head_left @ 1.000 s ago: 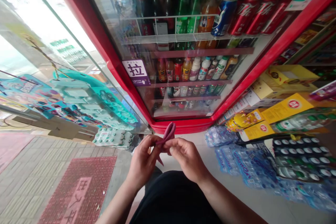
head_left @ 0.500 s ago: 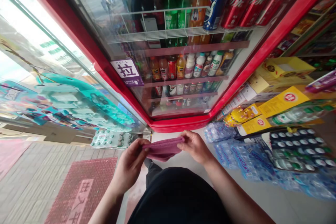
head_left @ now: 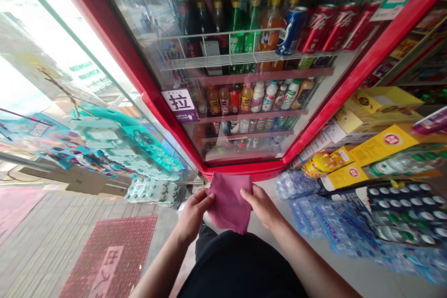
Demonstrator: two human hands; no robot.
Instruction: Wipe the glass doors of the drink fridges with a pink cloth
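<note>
Your left hand point(head_left: 193, 214) pinches the left side of a pink cloth point(head_left: 229, 206) between thumb and fingers, while your right hand point(head_left: 263, 206) pinches the right side the same way. You hold the cloth spread out at the lower centre of the frame, its top overlapping the red base of the drinks fridge point(head_left: 153, 104). Packs of water bottles point(head_left: 335, 228) fill the lower right; a red mat point(head_left: 131, 242) lies lower left
</note>
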